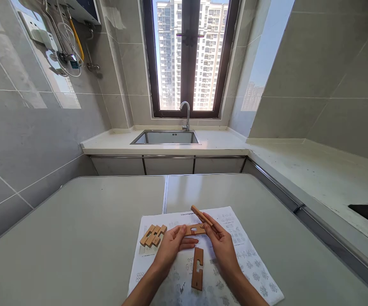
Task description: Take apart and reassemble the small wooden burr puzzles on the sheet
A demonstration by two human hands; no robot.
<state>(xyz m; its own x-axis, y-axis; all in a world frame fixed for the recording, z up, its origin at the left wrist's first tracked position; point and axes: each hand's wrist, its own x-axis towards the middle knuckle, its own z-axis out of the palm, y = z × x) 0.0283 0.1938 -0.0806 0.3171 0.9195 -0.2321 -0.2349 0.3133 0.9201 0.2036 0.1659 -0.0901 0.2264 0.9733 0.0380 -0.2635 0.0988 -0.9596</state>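
Above a printed paper sheet (209, 276), my left hand (174, 244) pinches the left end of a flat wooden puzzle piece (194, 230) with a cut-out in its middle. My right hand (220, 240) grips that piece's right end and also holds a second wooden puzzle piece (199, 213), tilted up to the left. Below the hands, another notched wooden piece (197, 274) lies lengthwise on the sheet. Several notched wooden pieces (153, 235) lie side by side on the sheet, just left of my left hand.
The sheet lies on a pale table (75, 238) with a seam down its far half. Beyond stand a white counter (114, 142) with a sink (168, 137) and faucet (186, 114), below a window. Another counter (324, 170) runs along the right; pipes (72, 38) hang on the left wall.
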